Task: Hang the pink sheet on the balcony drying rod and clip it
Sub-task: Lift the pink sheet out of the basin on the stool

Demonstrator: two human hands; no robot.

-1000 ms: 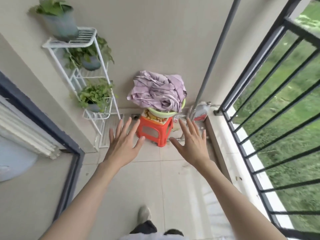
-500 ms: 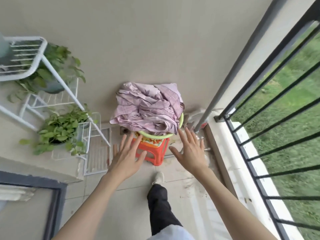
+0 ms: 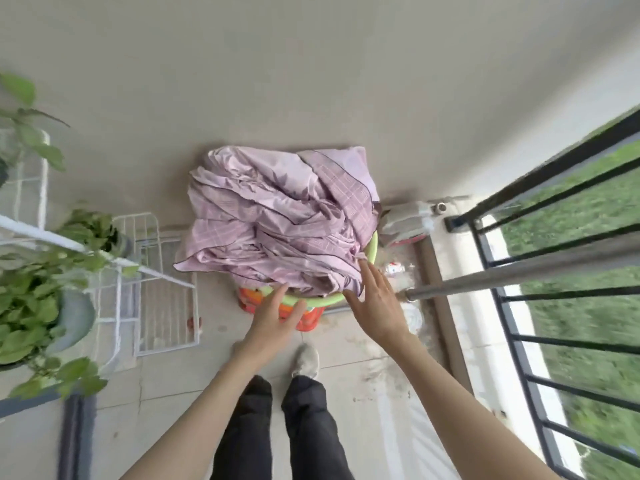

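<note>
The pink sheet (image 3: 277,223) lies crumpled in a heap, overflowing a green basin (image 3: 320,301) that stands on an orange stool (image 3: 304,318) against the wall. My left hand (image 3: 273,320) reaches forward with straight fingers, its tips at the sheet's near edge over the basin rim. My right hand (image 3: 375,303) is stretched out flat, fingertips touching the sheet's right side. Neither hand holds anything. The grey drying rod (image 3: 519,275) runs in from the right, its end just right of my right hand.
A white wire plant rack (image 3: 149,282) with leafy pots (image 3: 38,299) stands at the left. The black balcony railing (image 3: 554,244) lines the right side above a low ledge. A white bottle (image 3: 408,220) lies in the corner behind the basin. My legs and shoe are below.
I have stepped closer to the basin and the view has tilted down. Both hands moved forward from mid-air to the sheet's near edge.
</note>
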